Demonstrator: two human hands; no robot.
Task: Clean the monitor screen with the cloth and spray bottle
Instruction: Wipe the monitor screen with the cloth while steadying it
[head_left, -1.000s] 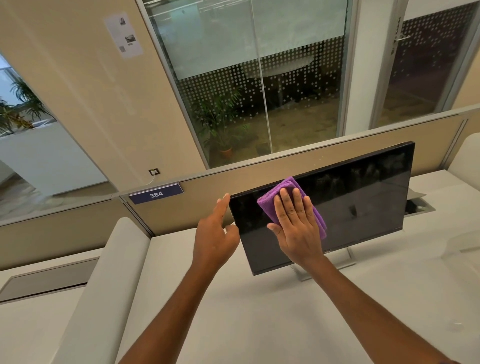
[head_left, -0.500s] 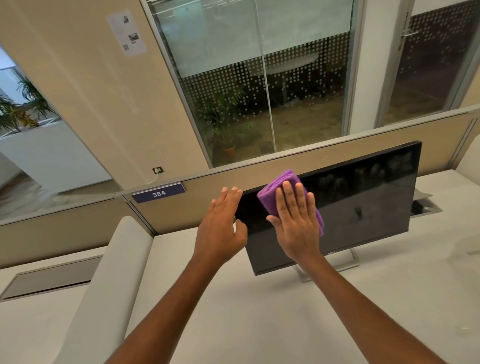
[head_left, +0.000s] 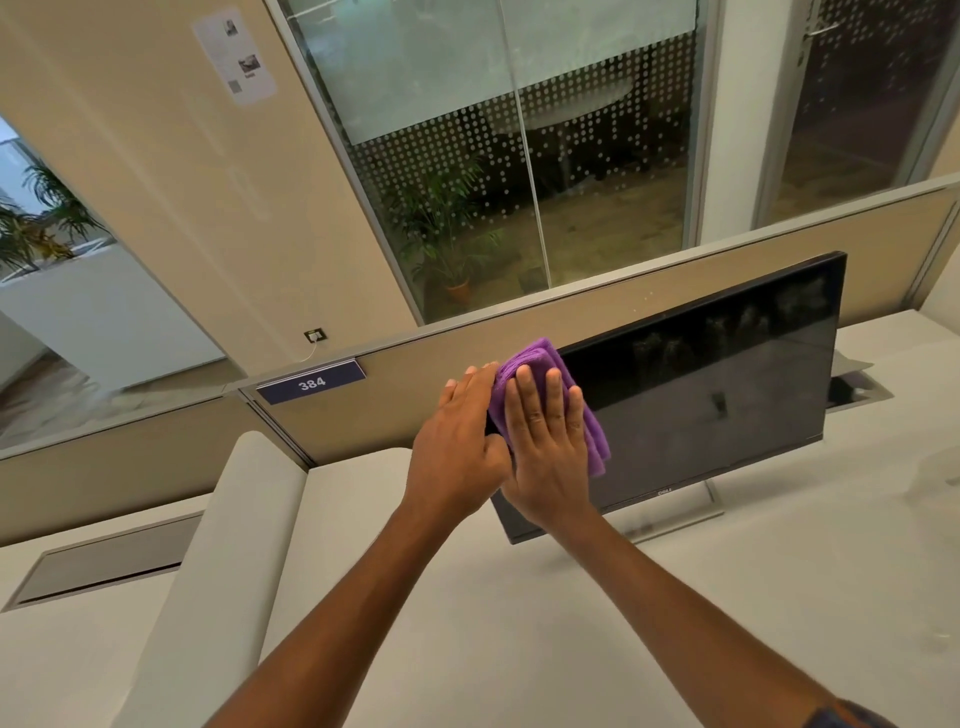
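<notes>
In the head view, the right hand (head_left: 545, 441) lies flat, fingers spread, pressing the folded purple cloth (head_left: 550, 400) against the upper left corner of the dark monitor screen (head_left: 701, 384). The left hand (head_left: 460, 441) is loosely open at the monitor's left edge, touching the right hand; whether it grips the frame is unclear. A second ago the left hand was apart from the right; it has since closed in. The monitor's left edge is hidden behind both hands. No spray bottle can be made out on the white desk (head_left: 571, 623).

You see a glossy black monitor screen (head_left: 717, 395), a soft, plush purple microfibre cloth (head_left: 545, 364), a smooth matt white desk (head_left: 519, 623), and a brushed-metal monitor stand (head_left: 675, 522).
</notes>
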